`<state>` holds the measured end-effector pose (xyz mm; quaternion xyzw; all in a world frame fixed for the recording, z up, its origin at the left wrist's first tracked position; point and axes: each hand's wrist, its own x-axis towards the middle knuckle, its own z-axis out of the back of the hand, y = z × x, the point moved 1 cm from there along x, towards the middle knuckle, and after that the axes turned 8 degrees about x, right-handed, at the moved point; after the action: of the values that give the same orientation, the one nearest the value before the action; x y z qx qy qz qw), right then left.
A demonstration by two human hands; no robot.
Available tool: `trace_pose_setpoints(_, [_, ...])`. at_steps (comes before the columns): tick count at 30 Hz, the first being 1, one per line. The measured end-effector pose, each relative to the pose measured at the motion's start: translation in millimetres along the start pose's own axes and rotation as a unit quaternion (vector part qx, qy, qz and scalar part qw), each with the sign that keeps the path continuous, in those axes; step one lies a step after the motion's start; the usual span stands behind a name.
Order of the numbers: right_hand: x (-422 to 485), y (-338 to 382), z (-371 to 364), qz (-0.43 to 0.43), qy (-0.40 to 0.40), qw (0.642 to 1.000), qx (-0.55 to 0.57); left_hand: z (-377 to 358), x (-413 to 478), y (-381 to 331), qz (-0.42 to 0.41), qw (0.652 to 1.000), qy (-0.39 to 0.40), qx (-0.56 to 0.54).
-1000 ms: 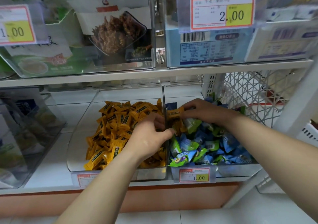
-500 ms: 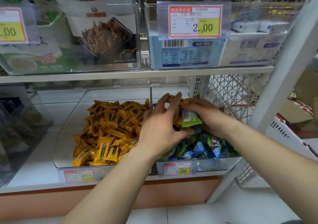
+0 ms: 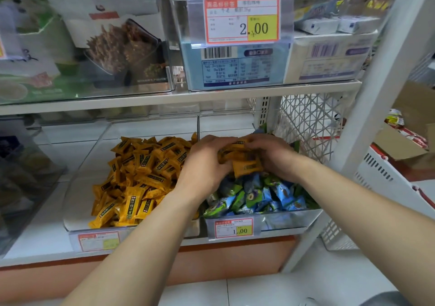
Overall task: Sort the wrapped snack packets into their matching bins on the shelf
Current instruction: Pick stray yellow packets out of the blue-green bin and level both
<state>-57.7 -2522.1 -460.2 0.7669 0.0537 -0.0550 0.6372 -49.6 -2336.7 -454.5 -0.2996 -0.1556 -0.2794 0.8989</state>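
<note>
Two clear bins stand side by side on the lower shelf. The left bin point(image 3: 77, 211) holds a heap of orange packets point(image 3: 141, 178). The right bin point(image 3: 289, 219) holds blue and green packets point(image 3: 256, 197). Above the right bin, my left hand point(image 3: 204, 164) and my right hand point(image 3: 275, 157) together cup a bunch of orange packets point(image 3: 242, 159), fingers curled round it from both sides. The bunch sits just above the blue and green pile, close to the wall between the bins.
An upper shelf point(image 3: 179, 98) overhangs the bins and carries clear boxes of packaged goods with a 2.00 price tag point(image 3: 242, 21). A white lattice panel point(image 3: 308, 124) and upright post point(image 3: 376, 94) close the right side. White baskets and a cardboard box point(image 3: 404, 145) stand beyond.
My left hand has crossed from the orange bin over the right bin and closed against my right hand. Together they gathered more orange packets; the green packet my right hand held is gone from view.
</note>
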Motion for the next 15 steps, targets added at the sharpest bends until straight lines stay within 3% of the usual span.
trace_pose_setpoints(4, [-3.1, 5.6, 5.9, 0.073, 0.009, 0.986, -0.15, 3.1, 2.1, 3.8, 0.024, 0.999, -0.007, -0.026])
trace_pose_setpoints(9, [-7.6, 9.9, 5.3, 0.133, 0.0, 0.978, -0.16, 8.3, 2.6, -4.1, 0.069, 0.989, -0.026, -0.13])
trace_pose_setpoints(15, [-15.7, 16.6, -7.5, 0.156, -0.002, 0.984, -0.083, 28.4, 2.6, -13.3, 0.104, 0.966, -0.05, -0.23])
